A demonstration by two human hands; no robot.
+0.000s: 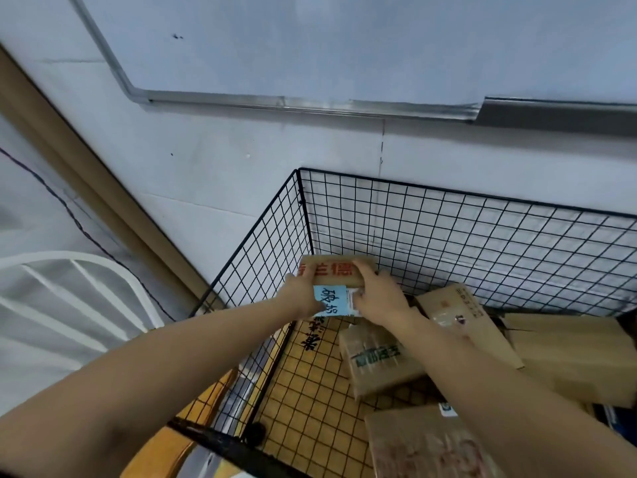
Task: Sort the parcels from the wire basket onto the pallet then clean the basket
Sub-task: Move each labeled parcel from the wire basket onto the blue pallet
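both hands were on one small brown cardboard parcel with red print (pixel 336 274), one per side, probably because a two-sided clamp keeps it level and clear of the mesh on the way out. the parcel sat raised at the far left corner inside the black wire basket (pixel 448 229), close to both corner panels, with its pale blue handwritten label (pixel 332 300) facing up toward the camera. left hand (pixel 303 294) gripped the left edge, thumb lying near the label. right hand (pixel 379 298) gripped the right side, fingers curled over the top edge. both forearms were stretched forward and down over the near rim, wrists roughly level, elbows out of shot. the rest of the load was piled to the right, likely just where it had been dumped: a tan box with green print (pixel 375 360), a long flat carton (pixel 462 322), a large plain carton (pixel 568 353). basket stood against the white wall (pixel 241 167). pallet not in view. my read: early in the sorting, cleaning not yet possible with this many parcels inside.
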